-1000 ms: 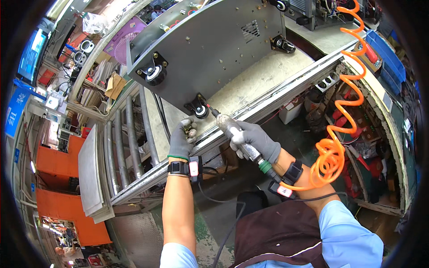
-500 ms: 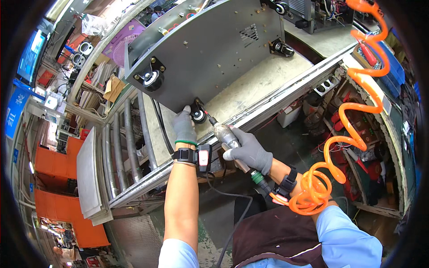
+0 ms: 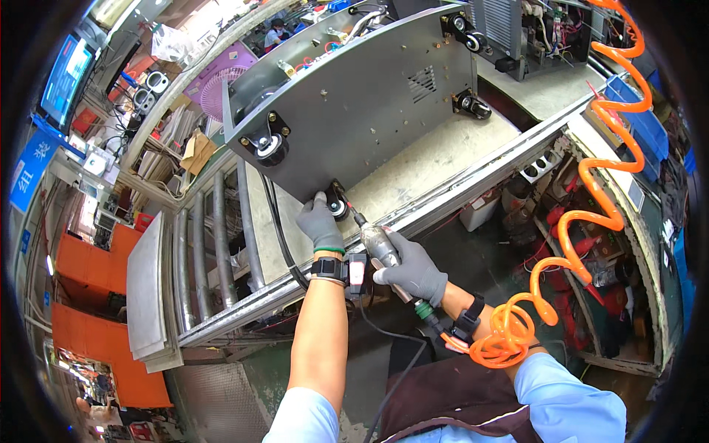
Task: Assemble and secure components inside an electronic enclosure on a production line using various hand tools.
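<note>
A large grey metal cabinet panel (image 3: 347, 111) stands tilted on its edge, a caster at each corner. My gloved left hand (image 3: 320, 224) grips the lower caster (image 3: 337, 207), its thumb and fingers against the wheel side. In my gloved right hand (image 3: 413, 269) is an air screwdriver (image 3: 378, 244), fingers wrapped round its metal body. Its bit reaches the base of that same caster; the screw itself is too small to make out. An orange coiled air hose (image 3: 591, 177) joins the tool's rear end and loops over my right forearm.
The panel rests on a pale workbench (image 3: 413, 166) with a metal edge rail. Left of it are steel rollers (image 3: 214, 244) and stacked grey sheets (image 3: 153, 288). Other casters (image 3: 272, 148) stick out from the panel. A blue bin (image 3: 636, 129) sits at the right, above a cluttered shelf.
The whole view has shifted, so panel and hands appear a little further right and lower. Both hands keep their hold at the same caster. The orange hose has swung and stretched slightly.
</note>
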`<state>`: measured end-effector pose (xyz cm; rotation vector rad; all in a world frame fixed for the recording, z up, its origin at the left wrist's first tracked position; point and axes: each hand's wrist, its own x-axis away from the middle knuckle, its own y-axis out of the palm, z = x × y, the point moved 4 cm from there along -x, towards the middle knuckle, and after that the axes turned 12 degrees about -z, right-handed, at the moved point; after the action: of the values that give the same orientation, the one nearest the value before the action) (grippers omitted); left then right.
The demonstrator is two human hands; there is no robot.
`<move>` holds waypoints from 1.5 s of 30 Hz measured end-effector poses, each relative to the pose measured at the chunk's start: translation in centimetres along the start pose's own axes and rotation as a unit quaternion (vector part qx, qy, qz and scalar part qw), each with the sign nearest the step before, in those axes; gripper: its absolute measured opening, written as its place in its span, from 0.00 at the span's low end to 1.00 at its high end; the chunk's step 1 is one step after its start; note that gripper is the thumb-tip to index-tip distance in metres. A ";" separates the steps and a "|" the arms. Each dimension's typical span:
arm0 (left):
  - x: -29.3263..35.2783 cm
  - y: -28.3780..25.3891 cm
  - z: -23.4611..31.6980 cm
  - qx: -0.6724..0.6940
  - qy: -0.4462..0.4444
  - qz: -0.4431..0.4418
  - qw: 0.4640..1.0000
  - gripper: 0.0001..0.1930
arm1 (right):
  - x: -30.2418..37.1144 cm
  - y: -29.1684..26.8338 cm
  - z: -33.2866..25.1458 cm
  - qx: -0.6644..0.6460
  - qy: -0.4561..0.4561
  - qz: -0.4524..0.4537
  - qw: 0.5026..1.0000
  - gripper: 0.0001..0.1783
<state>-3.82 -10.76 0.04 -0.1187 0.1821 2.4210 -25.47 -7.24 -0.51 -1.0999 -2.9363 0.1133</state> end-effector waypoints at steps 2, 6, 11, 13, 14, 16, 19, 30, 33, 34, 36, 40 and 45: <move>0.1 -0.3 0.0 0.010 0.004 0.003 1.000 0.10 | 0.1 0.0 -0.4 0.003 0.002 -0.012 1.000 0.50; 0.0 -0.9 0.0 0.002 -0.008 0.010 1.000 0.10 | -0.1 -0.1 -1.1 0.028 0.039 -0.036 0.998 0.50; -0.4 -0.5 -0.1 0.041 -0.015 -0.005 0.999 0.09 | -0.1 -0.5 -2.4 -0.156 0.024 -0.051 0.986 0.43; -0.4 -0.6 -0.1 0.042 -0.024 -0.009 0.999 0.09 | -0.2 0.0 -2.4 -0.149 0.015 -0.044 0.988 0.43; -0.3 -0.5 -0.1 0.044 -0.031 -0.013 0.998 0.09 | -0.3 0.2 -2.2 -0.142 0.005 -0.038 0.989 0.43; -0.1 -0.3 0.1 0.039 -0.031 -0.013 0.999 0.10 | -0.5 0.2 -1.6 -0.124 0.006 -0.034 0.992 0.43; 0.1 -0.4 0.7 0.014 -0.046 -0.020 0.999 0.09 | -0.5 0.3 -1.9 -0.129 0.015 -0.026 0.991 0.44; 1.8 -4.4 1.7 0.190 -0.278 -0.155 0.929 0.12 | -1.1 0.9 -1.7 -0.309 0.062 -0.078 0.946 0.31; 2.0 -5.8 1.9 0.163 -0.251 -0.164 0.940 0.10 | -1.2 0.9 -2.0 -0.237 0.048 -0.052 0.969 0.31; 2.1 -5.8 2.0 0.163 -0.250 -0.162 0.940 0.10 | -1.2 0.9 -2.1 -0.240 0.044 -0.044 0.969 0.31; 2.4 -5.8 2.1 0.102 -0.250 -0.152 0.951 0.10 | -0.8 0.5 -2.7 -0.257 0.063 -0.055 0.963 0.31; 2.0 -5.6 1.5 0.108 -0.240 -0.203 0.943 0.08 | -0.8 0.6 -2.2 -0.308 0.080 -0.066 0.946 0.30; 1.6 -5.6 0.3 0.181 -0.273 -0.181 0.927 0.08 | -0.8 0.7 -1.9 -0.306 0.065 -0.079 0.946 0.32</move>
<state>-1.37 -5.54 -0.40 0.6300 0.3125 1.9244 -24.41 -7.12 1.32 -0.8410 -2.9848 -0.8886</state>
